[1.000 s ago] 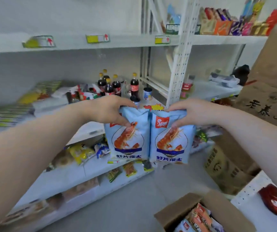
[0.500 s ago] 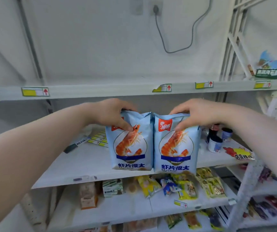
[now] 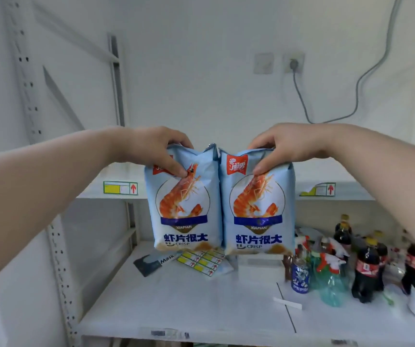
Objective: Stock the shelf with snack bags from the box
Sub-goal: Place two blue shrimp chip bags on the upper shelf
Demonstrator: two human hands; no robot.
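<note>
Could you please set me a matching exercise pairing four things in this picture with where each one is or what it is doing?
Things:
1. left hand
2. blue can
3. mask pack
4. plug

States:
A. in the socket
B. lying flat on the shelf
C. gripping the top of the left bag
D. upright beside the spray bottle

Pairs: 1-C; 2-D; 3-B; 4-A.

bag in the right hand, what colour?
Bag: light blue, orange prawn print, dark blue band, red logo at the top corner. Head view.
</note>
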